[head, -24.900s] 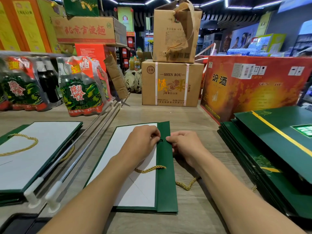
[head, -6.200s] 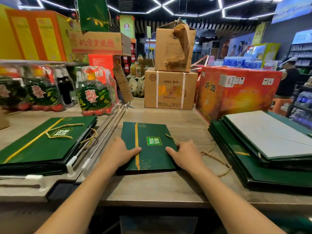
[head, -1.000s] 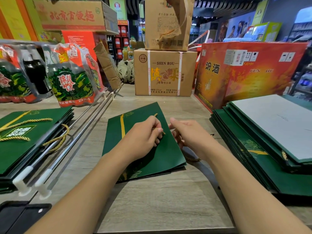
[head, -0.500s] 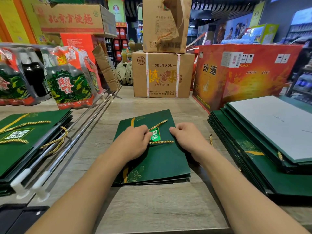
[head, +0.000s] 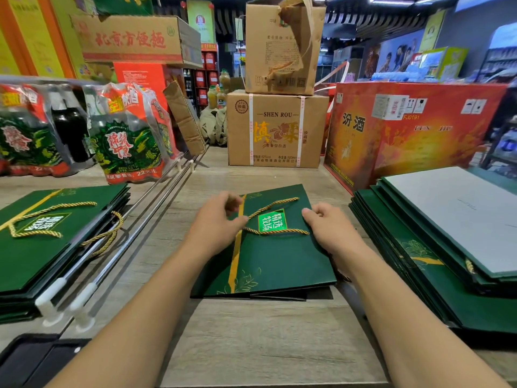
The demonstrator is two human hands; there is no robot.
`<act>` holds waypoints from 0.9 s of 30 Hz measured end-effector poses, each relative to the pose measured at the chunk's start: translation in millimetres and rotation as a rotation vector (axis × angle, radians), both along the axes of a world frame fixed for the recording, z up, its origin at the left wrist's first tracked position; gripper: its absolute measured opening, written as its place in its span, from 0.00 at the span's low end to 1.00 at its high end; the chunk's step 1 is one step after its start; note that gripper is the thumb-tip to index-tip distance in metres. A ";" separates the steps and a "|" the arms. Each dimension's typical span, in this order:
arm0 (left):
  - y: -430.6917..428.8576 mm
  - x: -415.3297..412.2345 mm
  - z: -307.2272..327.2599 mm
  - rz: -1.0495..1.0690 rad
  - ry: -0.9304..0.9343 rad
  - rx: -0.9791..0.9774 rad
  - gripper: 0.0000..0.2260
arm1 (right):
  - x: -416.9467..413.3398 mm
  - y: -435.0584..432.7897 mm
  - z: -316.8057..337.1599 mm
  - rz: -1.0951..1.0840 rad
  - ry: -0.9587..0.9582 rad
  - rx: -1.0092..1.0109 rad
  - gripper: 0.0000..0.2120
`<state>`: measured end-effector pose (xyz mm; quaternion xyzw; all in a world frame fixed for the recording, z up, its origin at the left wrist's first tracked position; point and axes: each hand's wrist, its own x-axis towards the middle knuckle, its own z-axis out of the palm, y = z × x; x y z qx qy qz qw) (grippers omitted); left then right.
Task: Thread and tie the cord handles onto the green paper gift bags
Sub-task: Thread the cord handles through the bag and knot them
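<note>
Two hands on one flat green bag

My left hand (head: pixel 216 226) rests on the gift bag (head: pixel 274 259) lying flat mid-table (head: pixel 251 337), fingers curled loosely at the gold cord (head: pixel 275 232) looped across its label. My right hand (head: pixel 328 229) presses the bag's right edge, fingers bent, gripping nothing

I am seeing a flat dark green paper gift bag (head: pixel 277 261) lying on the wooden tabletop (head: pixel 251 331), my left hand (head: pixel 215 222) and right hand (head: pixel 327 228) resting on it, twisted gold cord handle (head: pixel 275 233) looping between them.
</note>
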<state>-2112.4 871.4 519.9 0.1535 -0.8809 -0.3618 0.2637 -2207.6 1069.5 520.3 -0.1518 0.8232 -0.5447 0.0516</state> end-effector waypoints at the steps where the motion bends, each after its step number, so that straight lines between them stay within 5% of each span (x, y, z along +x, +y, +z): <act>1: -5.9 -0.5 -1.0 0.099 -0.042 -0.029 0.16 | -1.3 1.2 0.0 0.003 0.011 -0.028 0.09; 6: -26.2 8.8 -1.5 0.264 -0.343 0.146 0.21 | -2.6 5.3 7.1 -0.024 0.070 -0.231 0.10; 11: -25.3 10.3 7.7 0.036 0.015 0.597 0.07 | -0.2 10.7 15.0 -0.025 0.018 -0.488 0.15; 18: -13.8 26.3 31.3 -0.050 0.455 0.535 0.06 | 3.0 19.2 28.8 -0.064 0.318 -0.545 0.05; 22: -14.6 31.9 37.8 0.041 0.496 0.469 0.03 | 0.0 24.3 31.2 -0.045 0.330 -0.564 0.04; 27: -16.9 29.0 39.0 0.022 0.492 0.683 0.24 | -1.0 23.0 31.8 0.063 0.165 -0.635 0.04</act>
